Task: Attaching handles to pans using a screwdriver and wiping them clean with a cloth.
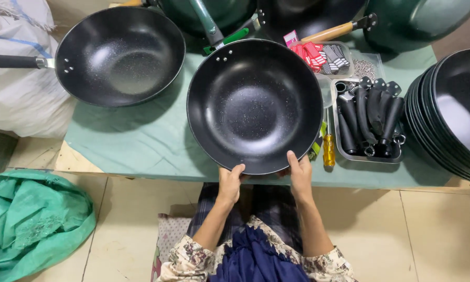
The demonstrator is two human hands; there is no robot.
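Two hands grip the near rim of the handleless black speckled non-stick wok (254,105): your left hand (230,184) and right hand (299,175) each hook a thumb over the edge, the other fingers hidden beneath. The wok overhangs the front edge of the pale green cloth-covered table (141,141), with open tiled floor (428,235) below. One finished black wok with a dark handle (120,55) sits well apart to the left. One steel tray of black handles (368,121) lies just to the right (about seven, hard to count), beside one yellow-handled screwdriver (328,149). A stack of bare black woks (454,112) crowds the right edge. A green crumpled sack (31,222) rests on the floor.
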